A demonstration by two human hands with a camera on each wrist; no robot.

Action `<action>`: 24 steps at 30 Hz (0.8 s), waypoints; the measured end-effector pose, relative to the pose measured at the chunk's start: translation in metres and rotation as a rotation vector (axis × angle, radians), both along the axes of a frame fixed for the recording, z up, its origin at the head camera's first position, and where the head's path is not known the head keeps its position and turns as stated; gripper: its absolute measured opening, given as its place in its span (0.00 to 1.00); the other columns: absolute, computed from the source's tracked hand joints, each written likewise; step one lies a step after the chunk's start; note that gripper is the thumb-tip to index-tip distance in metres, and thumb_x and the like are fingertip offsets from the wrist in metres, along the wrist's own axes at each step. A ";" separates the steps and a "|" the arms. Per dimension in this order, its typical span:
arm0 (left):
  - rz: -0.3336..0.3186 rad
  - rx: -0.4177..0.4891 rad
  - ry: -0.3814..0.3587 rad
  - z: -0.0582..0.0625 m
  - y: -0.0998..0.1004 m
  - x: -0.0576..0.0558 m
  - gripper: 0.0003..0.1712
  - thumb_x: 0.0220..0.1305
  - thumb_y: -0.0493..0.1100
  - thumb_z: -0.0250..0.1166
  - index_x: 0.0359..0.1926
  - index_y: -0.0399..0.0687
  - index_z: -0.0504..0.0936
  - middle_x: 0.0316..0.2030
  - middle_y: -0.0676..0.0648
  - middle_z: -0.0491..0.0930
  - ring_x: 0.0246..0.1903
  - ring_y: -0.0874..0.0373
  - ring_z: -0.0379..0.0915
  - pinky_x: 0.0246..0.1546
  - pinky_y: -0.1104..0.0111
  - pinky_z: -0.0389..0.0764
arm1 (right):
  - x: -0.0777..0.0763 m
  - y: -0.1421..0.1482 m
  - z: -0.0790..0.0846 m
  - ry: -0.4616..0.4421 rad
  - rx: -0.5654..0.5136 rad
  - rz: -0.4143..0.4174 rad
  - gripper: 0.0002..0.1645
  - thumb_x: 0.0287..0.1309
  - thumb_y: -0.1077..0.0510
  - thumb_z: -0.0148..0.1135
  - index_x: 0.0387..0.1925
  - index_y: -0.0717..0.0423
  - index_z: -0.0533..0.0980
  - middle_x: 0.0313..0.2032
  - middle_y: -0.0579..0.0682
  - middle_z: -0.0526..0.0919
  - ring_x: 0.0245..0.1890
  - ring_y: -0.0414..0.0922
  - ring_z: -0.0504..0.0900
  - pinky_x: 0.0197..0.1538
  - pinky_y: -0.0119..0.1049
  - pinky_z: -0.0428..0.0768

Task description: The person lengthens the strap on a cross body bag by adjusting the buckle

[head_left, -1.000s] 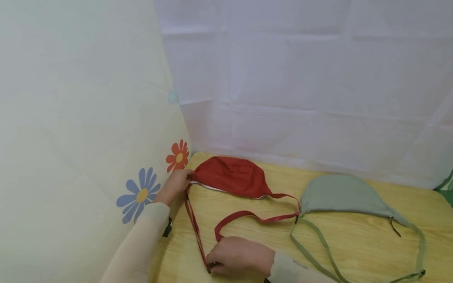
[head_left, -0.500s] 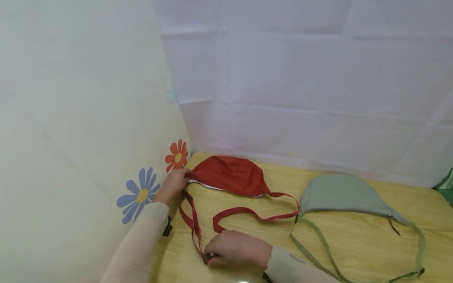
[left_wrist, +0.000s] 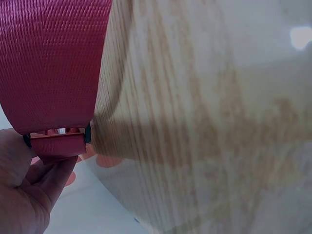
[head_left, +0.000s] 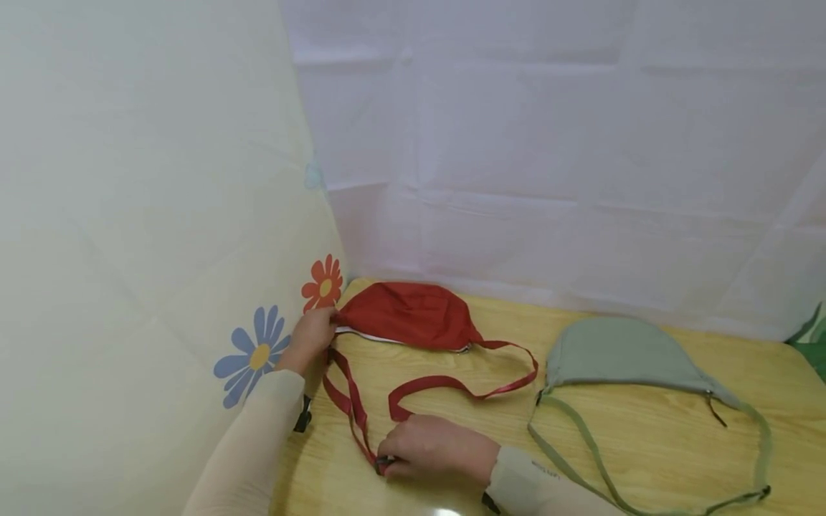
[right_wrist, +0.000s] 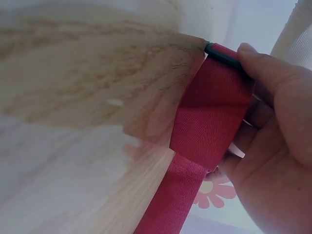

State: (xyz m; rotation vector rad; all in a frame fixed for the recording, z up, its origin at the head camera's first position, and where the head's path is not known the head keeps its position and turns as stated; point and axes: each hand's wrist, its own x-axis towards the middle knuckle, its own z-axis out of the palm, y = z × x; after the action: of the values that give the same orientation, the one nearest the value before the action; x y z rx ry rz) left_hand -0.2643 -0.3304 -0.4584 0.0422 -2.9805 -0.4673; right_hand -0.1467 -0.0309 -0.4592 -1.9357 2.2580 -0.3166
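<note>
A red waist bag with a white-edged zip lies at the table's back left. My left hand grips its left end, where the strap joins; in the left wrist view, red webbing runs through a dark ring beside the left hand. Nearer the front, my right hand pinches the strap at a dark slider. Up close in the right wrist view, thumb and fingers of the right hand hold the slider and the folded red strap.
To the right lies a grey-green waist bag with its strap looped toward the front. A flower-printed white sheet borders the wooden table on the left, and a pale cloth hangs behind. Something green shows at the right edge.
The red bag has shifted slightly left, and its right-hand strap has drawn away from the grey-green bag. My right hand has moved slightly up the table; the left strap length has slackened into a loop.
</note>
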 end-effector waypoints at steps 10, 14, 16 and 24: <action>0.001 0.006 -0.007 -0.001 -0.002 -0.001 0.12 0.67 0.31 0.59 0.49 0.32 0.82 0.45 0.33 0.84 0.47 0.36 0.80 0.51 0.45 0.78 | -0.002 -0.001 0.000 -0.054 0.043 -0.034 0.06 0.69 0.47 0.64 0.37 0.42 0.79 0.29 0.31 0.73 0.30 0.27 0.70 0.37 0.19 0.68; -0.008 0.003 -0.006 -0.001 0.000 -0.001 0.12 0.68 0.32 0.60 0.50 0.31 0.82 0.45 0.33 0.84 0.47 0.36 0.80 0.53 0.45 0.77 | -0.002 -0.001 0.000 -0.065 0.043 -0.038 0.05 0.69 0.48 0.64 0.37 0.42 0.79 0.29 0.30 0.74 0.30 0.26 0.70 0.37 0.19 0.68; -0.033 -0.005 -0.002 -0.002 0.001 -0.002 0.14 0.68 0.32 0.60 0.53 0.30 0.81 0.48 0.32 0.83 0.50 0.35 0.79 0.55 0.45 0.76 | -0.001 0.000 -0.001 -0.055 0.035 -0.035 0.05 0.69 0.48 0.64 0.37 0.42 0.79 0.29 0.30 0.75 0.30 0.26 0.70 0.37 0.18 0.69; -0.235 -0.034 -0.027 -0.009 0.011 -0.005 0.28 0.71 0.38 0.61 0.68 0.31 0.71 0.64 0.28 0.71 0.66 0.31 0.65 0.67 0.43 0.65 | 0.001 0.002 -0.001 -0.069 0.046 -0.035 0.05 0.69 0.48 0.64 0.39 0.42 0.80 0.30 0.30 0.75 0.31 0.26 0.70 0.38 0.19 0.69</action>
State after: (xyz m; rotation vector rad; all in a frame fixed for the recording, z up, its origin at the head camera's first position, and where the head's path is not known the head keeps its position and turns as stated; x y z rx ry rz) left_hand -0.2693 -0.3196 -0.4674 -0.3104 -3.0327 -0.4427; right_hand -0.1461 -0.0288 -0.4601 -1.8355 2.2380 -0.3271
